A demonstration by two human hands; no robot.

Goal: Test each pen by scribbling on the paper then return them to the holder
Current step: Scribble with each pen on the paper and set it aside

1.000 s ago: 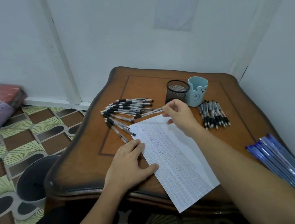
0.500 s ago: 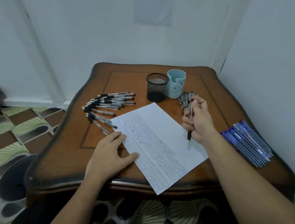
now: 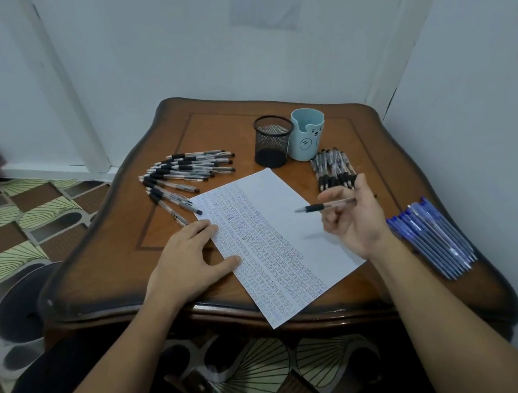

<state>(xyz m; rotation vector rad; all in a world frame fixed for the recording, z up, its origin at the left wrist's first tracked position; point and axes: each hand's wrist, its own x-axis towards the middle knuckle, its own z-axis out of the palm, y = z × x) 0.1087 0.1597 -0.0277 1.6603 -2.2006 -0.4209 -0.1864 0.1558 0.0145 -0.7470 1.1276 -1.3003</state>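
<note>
Wooden and glossy, the surface (image 3: pixel 220 129) fills a pale-walled corner above patterned floor. The right hand (image 3: pixel 351 217) pinches a pen (image 3: pixel 324 205) level over the paper (image 3: pixel 283 193), its other fingers loosely curled. The left hand (image 3: pixel 187 264) lies flat on the paper's edge. The scribble test looks about to start. Next, the tip must tilt down onto blank paper.

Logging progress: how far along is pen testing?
Done: scribbles fill much of the paper. In hand: right hand holds a pen over it; left hand presses the sheet. Left: no pens stand in the mesh holder or blue holder; black-grip pens and blue pens lie on the table.
</note>
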